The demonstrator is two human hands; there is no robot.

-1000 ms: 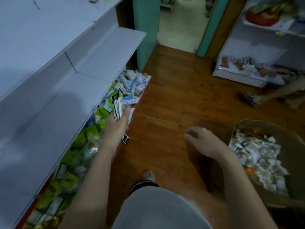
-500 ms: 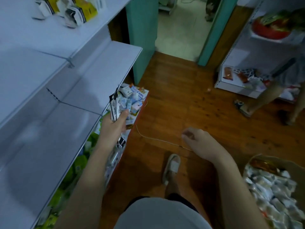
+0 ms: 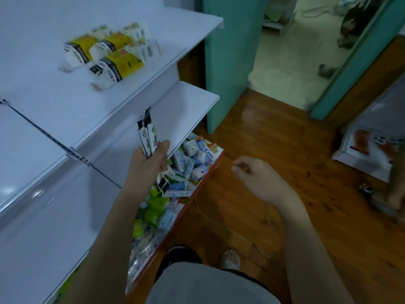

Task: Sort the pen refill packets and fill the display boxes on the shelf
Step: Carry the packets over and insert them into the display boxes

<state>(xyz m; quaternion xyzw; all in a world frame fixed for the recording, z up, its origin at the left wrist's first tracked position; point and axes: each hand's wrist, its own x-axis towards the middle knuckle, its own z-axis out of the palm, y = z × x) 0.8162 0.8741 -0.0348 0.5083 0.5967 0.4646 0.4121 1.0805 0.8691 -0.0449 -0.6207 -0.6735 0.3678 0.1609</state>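
Note:
My left hand (image 3: 151, 160) grips a small bunch of black-and-white pen refill packets (image 3: 148, 133), upright, in front of the edge of the middle white shelf (image 3: 192, 106). Their lower ends stick out below my fist. On the upper shelf (image 3: 186, 34) stand several yellow-and-white display boxes (image 3: 114, 55), up and left of the packets. My right hand (image 3: 252, 172) hangs over the wooden floor with fingers loosely curled and holds nothing. The bottom shelf (image 3: 210, 170) holds a heap of mixed green, blue and white packets (image 3: 175, 178).
A thin cord (image 3: 219, 222) trails across the wooden floor. A teal door frame (image 3: 228, 62) stands just past the shelving. Another low white shelf with goods (image 3: 372, 145) is at the right. My feet show at the bottom, near the shelf base.
My view has risen, bringing the upper shelf's display boxes into sight. My left hand has lifted the packets from the bottom shelf up to the middle shelf. The cardboard box at right has left view.

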